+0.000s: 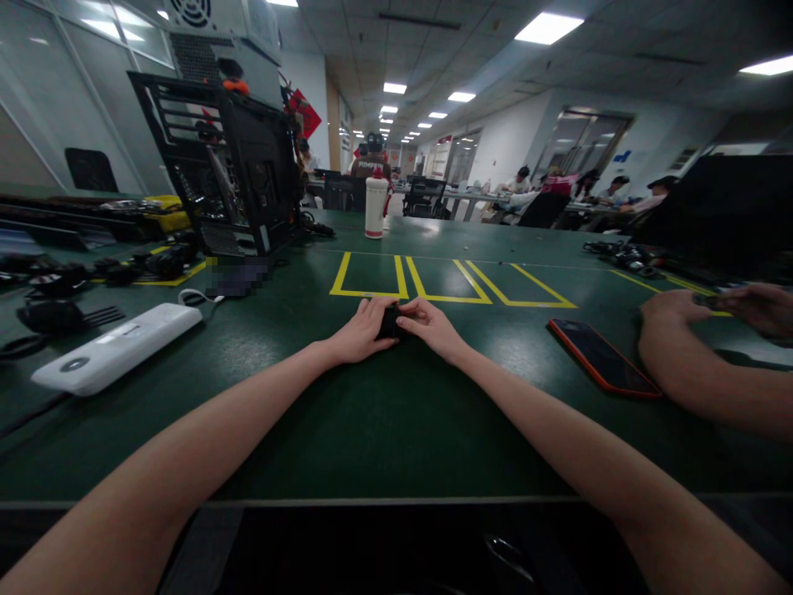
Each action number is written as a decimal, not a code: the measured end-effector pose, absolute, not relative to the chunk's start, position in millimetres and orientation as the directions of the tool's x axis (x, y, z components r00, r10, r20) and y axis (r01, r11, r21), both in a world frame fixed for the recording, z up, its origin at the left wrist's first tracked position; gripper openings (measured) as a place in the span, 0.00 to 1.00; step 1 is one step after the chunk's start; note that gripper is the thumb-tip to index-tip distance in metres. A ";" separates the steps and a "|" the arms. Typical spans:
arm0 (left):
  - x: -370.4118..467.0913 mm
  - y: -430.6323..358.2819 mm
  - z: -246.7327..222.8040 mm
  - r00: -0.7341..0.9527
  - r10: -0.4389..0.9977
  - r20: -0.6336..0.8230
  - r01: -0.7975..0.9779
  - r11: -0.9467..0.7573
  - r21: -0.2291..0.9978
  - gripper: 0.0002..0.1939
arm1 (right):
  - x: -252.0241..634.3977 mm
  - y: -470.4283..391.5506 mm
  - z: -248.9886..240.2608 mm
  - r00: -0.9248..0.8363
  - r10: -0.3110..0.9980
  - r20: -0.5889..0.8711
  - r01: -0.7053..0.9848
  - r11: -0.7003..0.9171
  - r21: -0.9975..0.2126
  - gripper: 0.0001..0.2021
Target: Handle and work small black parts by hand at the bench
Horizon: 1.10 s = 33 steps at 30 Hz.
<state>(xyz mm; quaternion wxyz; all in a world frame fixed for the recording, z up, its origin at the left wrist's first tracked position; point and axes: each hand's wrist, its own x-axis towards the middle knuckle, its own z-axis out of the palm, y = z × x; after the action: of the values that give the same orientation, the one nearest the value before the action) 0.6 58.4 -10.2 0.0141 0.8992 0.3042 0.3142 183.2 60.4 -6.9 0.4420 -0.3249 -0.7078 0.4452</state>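
Observation:
A small black object (388, 321) rests at the middle of the green table (396, 430), between both of my hands; its exact kind is hard to make out. My left hand (364, 332) is closed around its left side, thumb toward me and fingers over the far side. On the right, the thumb and fingers of my right hand (429, 326) pinch the object's right edge. Just beyond my hands lie yellow tape outlines (446, 299) on the tabletop.
A white power strip (124, 343) and an open black computer case (239, 165) stand left. A white bottle (375, 207) is farther back. An orange-edged phone (600, 355) lies right, beside a co-worker's hands (675, 310). Cables (625, 256) are bunched behind them.

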 end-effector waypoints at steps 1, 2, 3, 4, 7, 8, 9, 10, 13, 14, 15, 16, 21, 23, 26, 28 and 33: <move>0.6 58.2 -10.0 0.619 0.555 0.556 0.538 -0.815 0.215 0.31 | 182.3 59.7 -6.1 -0.396 0.856 0.333 0.063 0.388 -0.920 0.11; 0.7 58.1 -10.0 0.619 0.555 0.556 0.537 -0.816 0.216 0.31 | 181.7 59.1 -5.3 -0.397 0.856 0.330 0.058 0.382 -0.922 0.11; 0.7 58.0 -9.9 0.620 0.555 0.555 0.535 -0.816 0.219 0.31 | 181.3 58.5 -4.5 -0.399 0.858 0.325 0.054 0.375 -0.925 0.12; 0.7 58.1 -10.0 0.619 0.557 0.554 0.534 -0.816 0.223 0.31 | 181.1 58.1 -3.8 -0.397 0.861 0.319 0.050 0.367 -0.929 0.13; 0.6 58.8 -10.6 0.613 0.562 0.555 0.532 -0.813 0.236 0.31 | 181.6 58.2 -3.1 -0.410 0.864 0.294 0.045 0.341 -0.939 0.17; 0.5 59.1 -10.9 0.611 0.564 0.555 0.533 -0.812 0.239 0.31 | 182.1 58.5 -3.3 -0.421 0.860 0.287 0.044 0.335 -0.941 0.17; 0.4 59.4 -11.2 0.610 0.565 0.556 0.534 -0.811 0.239 0.31 | 182.8 59.0 -3.8 -0.434 0.855 0.286 0.043 0.336 -0.941 0.17; 0.3 59.7 -11.3 0.609 0.565 0.557 0.536 -0.810 0.237 0.31 | 183.5 59.5 -4.5 -0.444 0.847 0.291 0.041 0.344 -0.938 0.16; 0.2 59.1 -11.0 0.615 0.563 0.553 0.550 -0.808 0.211 0.30 | 185.8 60.9 -6.8 -0.466 0.827 0.315 0.037 0.374 -0.927 0.18; 0.2 58.4 -10.6 0.618 0.564 0.548 0.558 -0.805 0.200 0.30 | 186.3 61.3 -7.4 -0.473 0.822 0.318 0.036 0.379 -0.925 0.18; 0.3 57.5 -10.2 0.615 0.571 0.543 0.570 -0.799 0.194 0.30 | 186.4 61.7 -7.7 -0.474 0.821 0.320 0.036 0.381 -0.924 0.17; 0.4 56.5 -9.8 0.607 0.586 0.536 0.587 -0.786 0.193 0.31 | 186.2 62.1 -7.9 -0.466 0.824 0.322 0.035 0.381 -0.924 0.16; 1.0 53.1 -9.7 0.549 0.650 0.525 0.664 -0.721 0.198 0.32 | 182.9 62.9 -7.3 -0.407 0.851 0.332 0.023 0.373 -0.927 0.12; 1.0 53.9 -10.4 0.564 0.635 0.528 0.639 -0.741 0.209 0.32 | 182.6 63.0 -6.8 -0.407 0.855 0.322 0.035 0.367 -0.930 0.13; 0.5 56.3 -11.5 0.600 0.611 0.517 0.580 -0.777 0.245 0.32 | 183.7 63.7 -6.0 -0.401 0.875 0.271 0.078 0.327 -0.942 0.14; 0.1 57.7 -11.8 0.613 0.602 0.511 0.559 -0.788 0.258 0.32 | 184.8 64.0 -5.7 -0.412 0.881 0.235 0.090 0.296 -0.951 0.14; -0.7 58.6 -11.6 0.623 0.589 0.514 0.543 -0.799 0.258 0.31 | 186.6 60.6 -5.4 -0.472 0.827 0.306 0.044 0.368 -0.929 0.19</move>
<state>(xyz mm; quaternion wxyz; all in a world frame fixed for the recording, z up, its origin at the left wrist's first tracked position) -0.7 58.6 -11.6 0.0391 0.9001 0.3145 0.2990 186.6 60.6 -5.4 0.4144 -0.3040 -0.7159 0.4726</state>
